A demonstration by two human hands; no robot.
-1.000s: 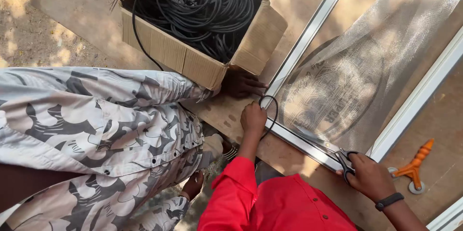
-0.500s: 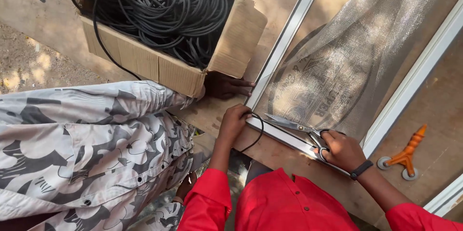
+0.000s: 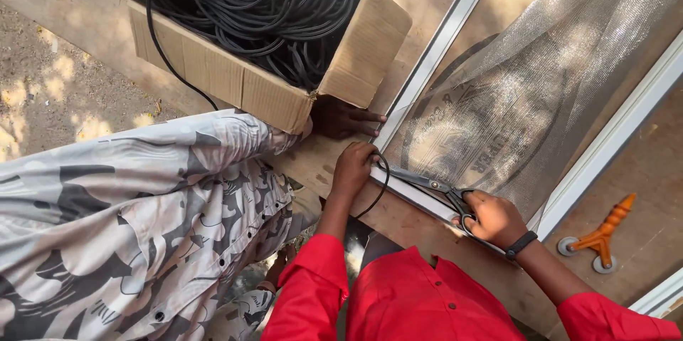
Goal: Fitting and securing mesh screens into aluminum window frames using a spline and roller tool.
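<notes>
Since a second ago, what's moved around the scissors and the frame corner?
The right hand brought the scissors leftward along the white frame, blades now pointing toward the left hand at the corner. The left hand stayed there with the black cord. A co-worker's hand, cardboard box and orange roller tool are unchanged.

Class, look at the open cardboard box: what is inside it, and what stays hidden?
The cardboard box holds tangled coils of black cord, one strand trailing over its side. The coils cover the box's bottom, so anything beneath them cannot be seen.
</notes>
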